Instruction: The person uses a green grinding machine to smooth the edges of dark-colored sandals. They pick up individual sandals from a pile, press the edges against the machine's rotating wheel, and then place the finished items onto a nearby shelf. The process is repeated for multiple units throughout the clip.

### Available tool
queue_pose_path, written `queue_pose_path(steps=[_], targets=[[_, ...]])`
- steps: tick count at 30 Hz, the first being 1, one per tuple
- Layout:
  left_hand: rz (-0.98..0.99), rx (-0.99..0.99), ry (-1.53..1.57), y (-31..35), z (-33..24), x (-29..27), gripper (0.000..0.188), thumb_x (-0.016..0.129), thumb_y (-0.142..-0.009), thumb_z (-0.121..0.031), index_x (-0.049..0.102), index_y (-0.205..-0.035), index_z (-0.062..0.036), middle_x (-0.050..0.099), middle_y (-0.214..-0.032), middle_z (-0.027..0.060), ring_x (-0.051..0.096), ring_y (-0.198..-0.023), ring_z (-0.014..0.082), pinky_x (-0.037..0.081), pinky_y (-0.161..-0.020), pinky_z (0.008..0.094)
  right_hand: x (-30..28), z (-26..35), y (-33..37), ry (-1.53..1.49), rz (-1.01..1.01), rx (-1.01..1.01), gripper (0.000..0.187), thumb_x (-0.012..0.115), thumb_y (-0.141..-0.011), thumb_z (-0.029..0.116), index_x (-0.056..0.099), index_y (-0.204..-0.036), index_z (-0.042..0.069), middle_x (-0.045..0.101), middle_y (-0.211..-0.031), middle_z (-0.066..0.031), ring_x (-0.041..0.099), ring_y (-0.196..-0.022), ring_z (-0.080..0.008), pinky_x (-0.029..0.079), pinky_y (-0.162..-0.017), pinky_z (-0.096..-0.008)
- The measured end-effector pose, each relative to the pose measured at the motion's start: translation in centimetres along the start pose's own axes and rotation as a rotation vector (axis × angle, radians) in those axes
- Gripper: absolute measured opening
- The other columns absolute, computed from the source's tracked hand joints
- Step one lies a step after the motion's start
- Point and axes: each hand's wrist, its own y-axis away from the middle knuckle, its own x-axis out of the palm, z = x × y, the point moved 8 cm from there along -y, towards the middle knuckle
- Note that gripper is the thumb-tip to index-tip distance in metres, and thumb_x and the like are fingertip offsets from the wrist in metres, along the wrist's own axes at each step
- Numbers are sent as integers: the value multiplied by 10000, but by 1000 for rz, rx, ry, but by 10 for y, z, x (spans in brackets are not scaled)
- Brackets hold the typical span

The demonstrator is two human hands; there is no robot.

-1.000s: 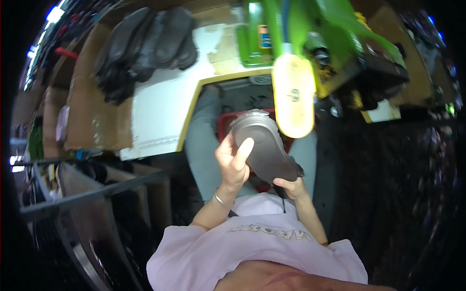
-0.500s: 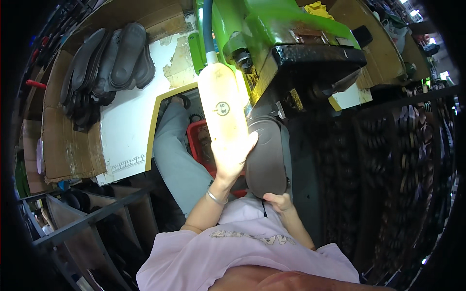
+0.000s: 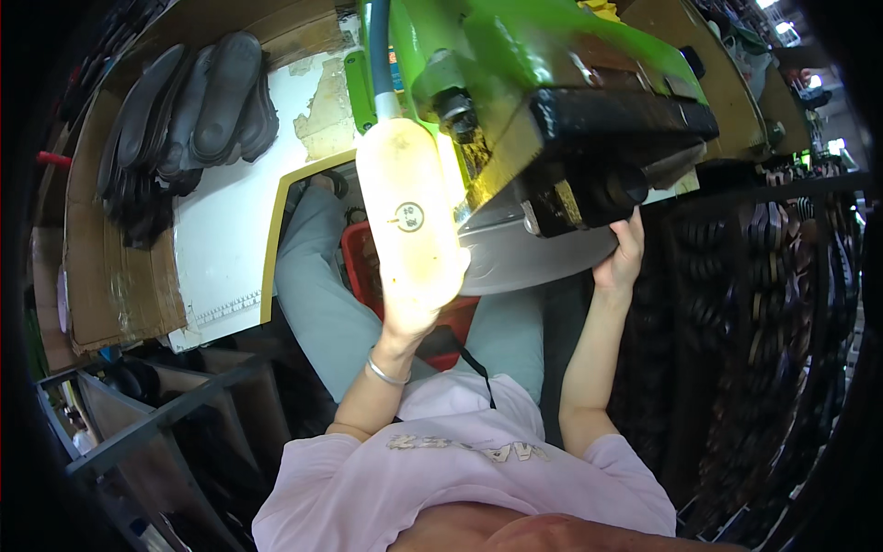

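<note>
A dark grey shoe sole [image 3: 543, 267] lies crosswise beneath the black head of a green machine [image 3: 635, 129], partly covered by it. At the sole's right end, my right hand [image 3: 620, 256] grips the edge, with fingers up beside a dark round knob. My left hand [image 3: 412, 308] is at the sole's left end, washed out by glare. Its thumb side meets the sole's edge, while its fingers are largely hidden by the lit lamp head [image 3: 405, 184] above it. The lamp hangs from a grey flexible neck [image 3: 380, 46].
On the left, a cardboard box [image 3: 120, 294] holds several stacked dark soles [image 3: 225, 101] beside a white tabletop [image 3: 216, 248] with a yellow edge. A red basket [image 3: 359, 267] stands between my legs. Racks of dark soles [image 3: 773, 276] line the right; a metal-framed shelf [image 3: 175, 414] is lower left.
The sole has turned from lengthwise to crosswise and moved under the machine head. My right hand has risen from near my lap to the right; my left hand has shifted slightly left and down.
</note>
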Motion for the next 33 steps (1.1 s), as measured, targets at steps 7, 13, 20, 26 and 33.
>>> queue_pose_path(steps=[7, 13, 20, 26, 33], targets=[[-33, 22, 93, -5, -62, -34, 239, 659, -778, 20, 625, -1003, 93, 670, -921, 116, 635, -825, 149, 503, -771, 261, 39, -47, 15, -47, 68, 104, 326, 566, -816, 32, 491, -1134, 16, 571, -1036, -70, 557, -945, -149, 441, -862, -282], [-133, -26, -51, 5, -57, -96, 259, 643, -799, 0, 612, -1043, 84, 664, -935, 105, 615, -830, 136, 476, -790, 247, 64, -64, 43, -44, 147, 76, 400, 591, -783, 3, 484, -1168, 24, 567, -1075, -73, 549, -975, -144, 432, -890, -283], [-251, -71, -36, 44, -50, -141, 167, 644, -812, 8, 582, -966, 30, 638, -902, 76, 599, -823, 118, 473, -789, 243, 90, -78, 60, 71, 200, 39, 539, 648, -754, 3, 471, -1264, -9, 556, -1148, -66, 520, -1048, -156, 373, -964, -295], [-81, 71, -333, 29, -41, -60, 191, 658, -766, 85, 561, -916, 16, 590, -877, 58, 595, -826, 116, 485, -756, 253, 36, -38, 23, 114, 96, -148, 411, 597, -818, -39, 475, -1210, -16, 558, -1149, -91, 543, -1025, -158, 422, -931, -295], [-2, 230, -169, -4, -6, 26, 287, 714, -775, 57, 529, -971, -41, 557, -915, 19, 557, -845, 107, 467, -767, 232, -4, 17, -34, 102, -33, -207, 317, 591, -859, 10, 494, -1160, -4, 584, -1041, -83, 578, -941, -163, 470, -845, -291]])
